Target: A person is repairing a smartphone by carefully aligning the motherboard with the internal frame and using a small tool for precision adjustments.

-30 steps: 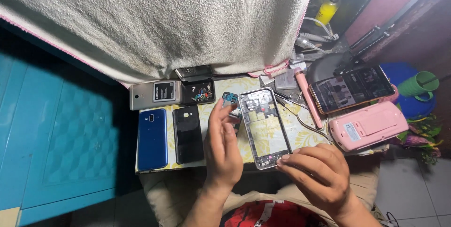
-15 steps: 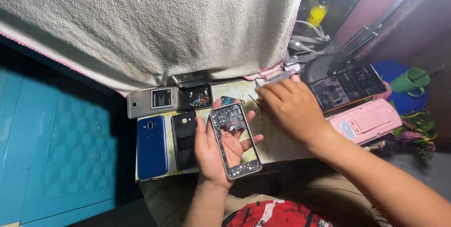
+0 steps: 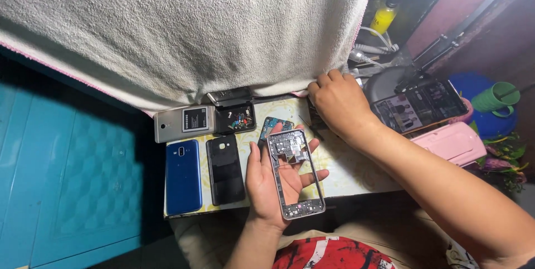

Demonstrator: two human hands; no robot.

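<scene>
My left hand (image 3: 266,182) lies palm up and holds a bare phone middle frame (image 3: 295,173), a silver rectangle with an open middle. Just beyond its top end a small green circuit board (image 3: 275,125) rests on the work surface. My right hand (image 3: 337,102) reaches to the far edge of the surface, fingers curled under the hem of the white towel (image 3: 184,29). What its fingers touch is hidden. A thin dark tool (image 3: 312,126) lies just below that hand.
A blue phone (image 3: 183,176), a black back cover (image 3: 225,170), an opened silver phone (image 3: 184,122) and a small black tray of parts (image 3: 236,118) sit left. A tablet (image 3: 419,105), pink case (image 3: 452,142), yellow bottle (image 3: 383,18) and green cup (image 3: 497,98) lie right.
My right hand moved from near my lap up and away to the towel's edge. My left hand took the frame alone and turned palm up under it.
</scene>
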